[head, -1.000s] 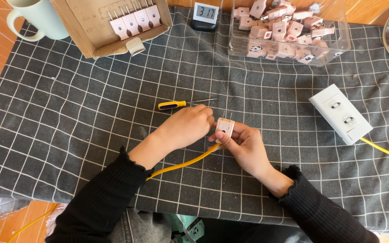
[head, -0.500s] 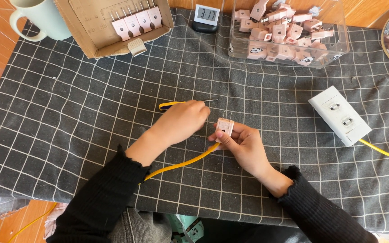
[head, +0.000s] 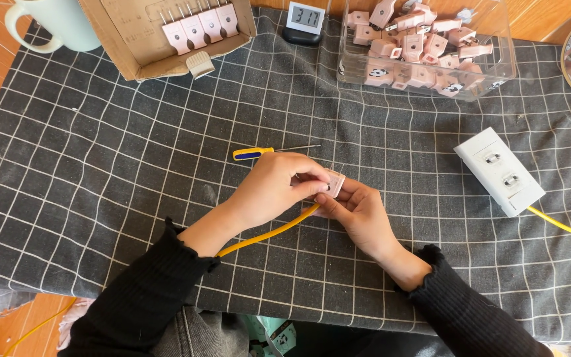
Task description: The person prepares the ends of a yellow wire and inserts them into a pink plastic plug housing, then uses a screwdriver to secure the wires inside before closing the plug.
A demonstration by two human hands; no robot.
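Observation:
Both hands meet at the middle of the table over a small pink plug (head: pixel 335 182). My right hand (head: pixel 358 215) holds the plug from below. My left hand (head: pixel 275 188) pinches it from the left, fingers on its side. A yellow cable (head: pixel 269 235) runs from the plug toward the table's near edge, under my left wrist. A screwdriver (head: pixel 259 153) with a yellow and blue handle lies just beyond my left hand, untouched.
A white socket block (head: pixel 499 170) with a yellow cord lies at the right. At the back are a clear bin (head: pixel 494 63) of several pink plugs, a small digital clock (head: pixel 304 20), a cardboard box (head: pixel 133 49) holding pink plugs, and a pale green mug (head: pixel 61 23). A grey checked cloth (head: pixel 100 165) covers the table.
My left hand slid right from near the screwdriver onto the pink plug. My right hand and the plug stayed nearly in place.

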